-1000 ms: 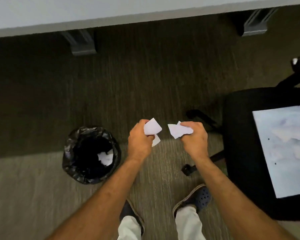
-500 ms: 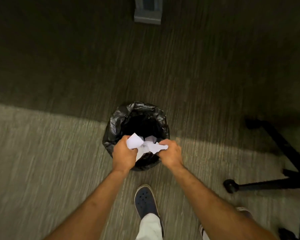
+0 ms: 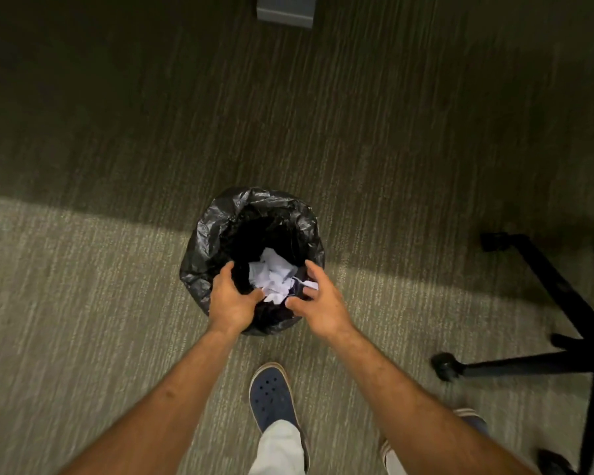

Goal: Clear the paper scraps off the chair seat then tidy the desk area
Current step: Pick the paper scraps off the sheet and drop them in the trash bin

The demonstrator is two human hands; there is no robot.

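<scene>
White crumpled paper scraps [image 3: 273, 276] lie inside the waste bin [image 3: 216, 234], which is lined with a black plastic bag and stands on the carpet [image 3: 83, 303]. Both bare forearms reach forward and down over the near rim. The left hand [image 3: 232, 299] has its grip spread, palm turned to the bin mouth, and holds nothing. The right hand [image 3: 318, 305] is also spread, fingers apart. One small scrap shows beside its fingertips; whether they touch is unclear. The crumpled scraps show no clear long axis. No writing is readable. A black chair base [image 3: 563, 354] stands at the right.
</scene>
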